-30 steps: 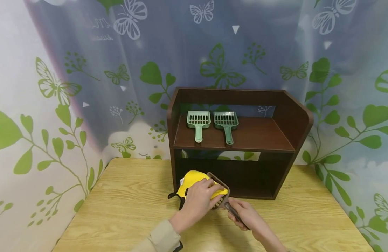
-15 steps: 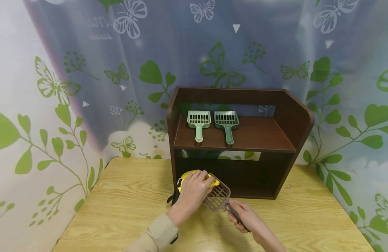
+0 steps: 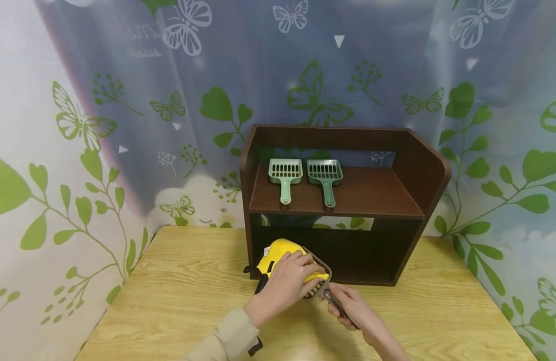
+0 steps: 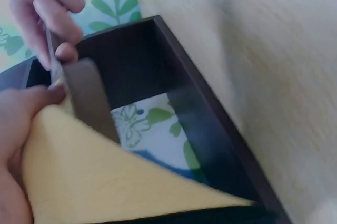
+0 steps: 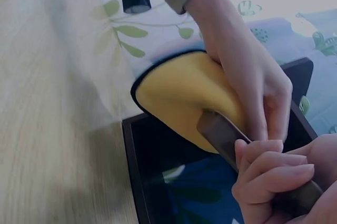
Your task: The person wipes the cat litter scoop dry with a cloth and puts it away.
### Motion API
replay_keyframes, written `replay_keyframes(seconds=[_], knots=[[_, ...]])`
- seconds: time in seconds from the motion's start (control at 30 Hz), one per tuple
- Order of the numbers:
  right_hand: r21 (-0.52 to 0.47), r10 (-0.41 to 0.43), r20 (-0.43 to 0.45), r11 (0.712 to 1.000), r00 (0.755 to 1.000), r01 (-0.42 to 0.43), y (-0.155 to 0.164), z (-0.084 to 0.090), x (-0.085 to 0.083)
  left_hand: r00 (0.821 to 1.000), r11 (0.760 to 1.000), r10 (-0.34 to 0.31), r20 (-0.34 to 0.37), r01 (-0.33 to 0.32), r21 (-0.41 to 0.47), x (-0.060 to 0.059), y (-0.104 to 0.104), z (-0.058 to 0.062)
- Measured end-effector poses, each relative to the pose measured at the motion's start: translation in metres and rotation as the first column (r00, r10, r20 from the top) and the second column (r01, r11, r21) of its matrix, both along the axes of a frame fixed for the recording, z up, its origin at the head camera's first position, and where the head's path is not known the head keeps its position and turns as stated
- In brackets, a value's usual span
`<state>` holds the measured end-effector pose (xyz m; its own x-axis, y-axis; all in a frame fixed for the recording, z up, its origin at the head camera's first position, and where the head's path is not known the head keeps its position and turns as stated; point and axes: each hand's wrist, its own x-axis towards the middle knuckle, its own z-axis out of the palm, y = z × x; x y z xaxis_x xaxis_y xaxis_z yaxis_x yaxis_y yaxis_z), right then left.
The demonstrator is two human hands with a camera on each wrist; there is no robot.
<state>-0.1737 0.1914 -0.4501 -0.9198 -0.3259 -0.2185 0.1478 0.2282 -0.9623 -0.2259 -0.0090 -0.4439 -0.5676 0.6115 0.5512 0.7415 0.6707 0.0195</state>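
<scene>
In the head view my right hand [image 3: 352, 308] grips the handle of a brown slotted litter scoop [image 3: 335, 301], held up over the table in front of the shelf. My left hand [image 3: 289, 278] holds a yellow cleaning cloth [image 3: 281, 246] with black edging and a white tag against the scoop's head. Much of that head is hidden under cloth and fingers. From the right wrist, the cloth [image 5: 181, 95] appears spread behind the scoop's side wall [image 5: 221, 132], with left fingers bent over it. The left wrist view has the cloth [image 4: 100, 176] large in front.
Behind the hands stands a dark brown two-tier shelf [image 3: 373, 193]. On its upper board lie a light green litter scoop [image 3: 285, 190] and a dark green one [image 3: 328, 190], side by side. The wooden table [image 3: 178, 296] spreads around, backed by a patterned curtain [image 3: 382, 45].
The left hand with the cloth slid toward the upper left, baring the scoop's slots, then came back right and down over them. The right hand and scoop stay nearly still.
</scene>
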Motion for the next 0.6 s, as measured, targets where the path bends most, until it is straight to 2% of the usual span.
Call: replay_keyframes(seconds=[0.13, 0.27, 0.43, 0.6], knots=[[0.020, 0.001, -0.011, 1.000, 1.000, -0.001, 0.013, 0.002, -0.003, 0.997, 0.991, -0.075, 0.025, 0.077, -0.111, 0.000, -0.007, 0.004], [0.060, -0.001, -0.027, 0.998, 1.000, 0.003, 0.025, 0.005, -0.005, 0.991, 0.965, -0.135, 0.010, 0.134, -0.227, 0.002, -0.011, 0.007], [0.104, -0.004, -0.043, 0.995, 0.999, 0.008, 0.028, 0.006, -0.003, 0.990, 0.945, -0.119, -0.071, 0.091, -0.313, 0.005, -0.015, 0.007], [0.099, 0.009, -0.039, 0.995, 0.999, -0.005, 0.034, 0.008, -0.001, 0.988, 0.954, -0.087, -0.128, 0.045, -0.298, -0.001, -0.028, 0.007]])
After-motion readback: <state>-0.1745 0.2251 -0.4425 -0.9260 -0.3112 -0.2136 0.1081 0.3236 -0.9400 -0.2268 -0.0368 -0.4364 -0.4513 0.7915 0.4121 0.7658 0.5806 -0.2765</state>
